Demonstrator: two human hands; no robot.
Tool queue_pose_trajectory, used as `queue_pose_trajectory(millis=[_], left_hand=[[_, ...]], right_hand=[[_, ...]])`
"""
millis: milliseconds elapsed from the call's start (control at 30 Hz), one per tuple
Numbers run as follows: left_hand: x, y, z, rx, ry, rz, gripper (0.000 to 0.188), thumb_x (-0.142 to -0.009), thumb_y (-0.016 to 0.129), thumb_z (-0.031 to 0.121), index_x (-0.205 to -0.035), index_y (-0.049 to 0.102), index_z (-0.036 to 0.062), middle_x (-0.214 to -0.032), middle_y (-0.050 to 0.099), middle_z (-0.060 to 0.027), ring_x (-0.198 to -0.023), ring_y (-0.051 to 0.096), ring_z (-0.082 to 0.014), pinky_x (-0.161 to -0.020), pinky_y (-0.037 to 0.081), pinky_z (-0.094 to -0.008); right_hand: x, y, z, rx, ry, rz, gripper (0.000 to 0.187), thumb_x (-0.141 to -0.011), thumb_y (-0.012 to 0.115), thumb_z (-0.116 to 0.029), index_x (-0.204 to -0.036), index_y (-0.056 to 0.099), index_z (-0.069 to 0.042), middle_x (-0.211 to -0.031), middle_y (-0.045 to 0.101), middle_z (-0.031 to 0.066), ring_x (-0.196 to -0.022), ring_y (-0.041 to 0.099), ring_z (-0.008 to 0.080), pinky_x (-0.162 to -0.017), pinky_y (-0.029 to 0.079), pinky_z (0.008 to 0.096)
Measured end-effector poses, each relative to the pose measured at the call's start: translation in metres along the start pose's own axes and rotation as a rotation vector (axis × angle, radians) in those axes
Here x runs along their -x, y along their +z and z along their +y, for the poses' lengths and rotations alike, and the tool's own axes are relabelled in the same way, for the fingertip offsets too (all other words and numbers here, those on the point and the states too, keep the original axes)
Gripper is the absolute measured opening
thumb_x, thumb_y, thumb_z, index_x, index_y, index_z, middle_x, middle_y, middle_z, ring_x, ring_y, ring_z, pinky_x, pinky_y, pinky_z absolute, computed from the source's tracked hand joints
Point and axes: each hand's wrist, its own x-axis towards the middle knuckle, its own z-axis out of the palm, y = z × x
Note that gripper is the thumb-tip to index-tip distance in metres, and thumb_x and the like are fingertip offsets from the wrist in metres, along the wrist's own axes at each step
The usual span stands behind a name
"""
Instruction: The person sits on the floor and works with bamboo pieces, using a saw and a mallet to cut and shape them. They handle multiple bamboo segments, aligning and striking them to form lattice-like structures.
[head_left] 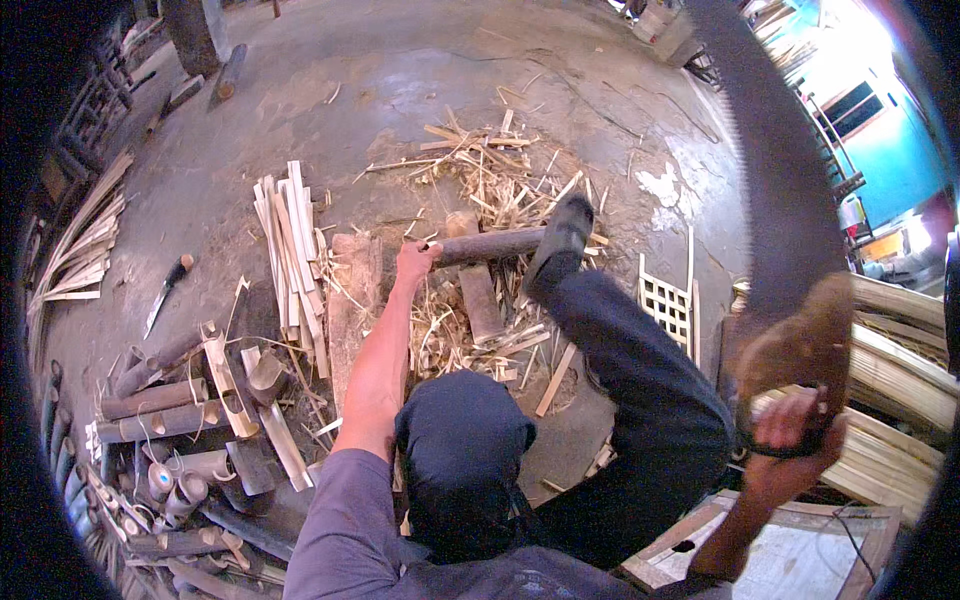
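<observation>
My right hand [795, 430] is closed round the brown wooden handle of a hand saw [785, 180]. Its long, wide, toothed blade is raised upright at the right, well away from the wood. My left hand [413, 260] is closed on the left end of a dark bamboo pole [495, 245], its fingers partly hidden. That pole lies crosswise over a wooden block [480, 305], with my shod foot [565, 235] at its right end. Split strips and shavings [440, 335] are scattered under and around the pole.
A bundle of pale strips [292, 260] and a plank [355, 285] lie left of the block. Farther left are a knife [167, 295] and cut bamboo sections [160, 410]. At right stand a lattice panel [665, 305], stacked split bamboo [890, 375] and a framed board [800, 545].
</observation>
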Motion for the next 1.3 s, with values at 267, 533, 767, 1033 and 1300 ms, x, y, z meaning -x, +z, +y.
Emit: queue_pose_trajectory(millis=[267,533,767,1033,1300], left_hand=[[0.005,-0.009,0.013,-0.029,0.022,-0.069,0.049,-0.074,0.072,0.042,-0.102,0.068,0.0026,-0.092,0.068,-0.0199,-0.081,0.066,-0.0278,-0.073,0.051,-0.0395],[0.004,-0.039,0.000,-0.080,0.193,-0.045,0.041,-0.084,0.067,0.033,-0.109,0.063,0.0014,-0.081,0.068,-0.0162,-0.071,0.067,-0.0211,-0.063,0.051,-0.0337],[0.010,-0.037,0.021,-0.151,0.273,-0.042,0.037,-0.088,0.061,0.030,-0.107,0.062,-0.0017,-0.081,0.067,-0.0201,-0.065,0.068,-0.0259,-0.060,0.052,-0.0375],[0.005,-0.037,0.017,-0.247,0.271,-0.054,0.037,-0.088,0.062,0.032,-0.100,0.063,-0.0029,-0.090,0.064,-0.0253,-0.086,0.063,-0.0400,-0.077,0.049,-0.0433],[-0.003,-0.036,-0.004,-0.312,0.405,0.030,0.034,-0.089,0.060,0.032,-0.099,0.064,-0.0006,-0.094,0.064,-0.0257,-0.091,0.062,-0.0402,-0.080,0.048,-0.0441]], right_hand=[[0.005,0.102,0.189,0.366,0.243,-0.079,0.040,-0.095,0.045,-0.018,-0.132,0.049,-0.001,-0.069,0.052,-0.0018,-0.051,0.043,0.0050,-0.046,0.039,0.0221],[0.020,0.116,0.349,0.325,0.485,-0.100,0.038,-0.093,0.054,-0.015,-0.129,0.054,-0.004,-0.090,0.060,0.0019,-0.068,0.051,0.0071,-0.060,0.045,0.0230],[0.021,0.121,0.383,0.405,0.510,-0.089,0.040,-0.090,0.059,-0.019,-0.127,0.056,-0.004,-0.080,0.062,0.0031,-0.064,0.051,0.0076,-0.059,0.046,0.0247],[0.015,0.128,0.381,0.484,0.539,-0.173,0.039,-0.091,0.056,-0.020,-0.126,0.056,-0.002,-0.092,0.063,0.0064,-0.070,0.053,0.0108,-0.064,0.047,0.0250],[0.065,0.086,0.319,0.489,0.475,-0.261,0.043,-0.091,0.054,-0.014,-0.130,0.050,0.002,-0.108,0.063,0.0126,-0.087,0.057,0.0132,-0.077,0.047,0.0268]])
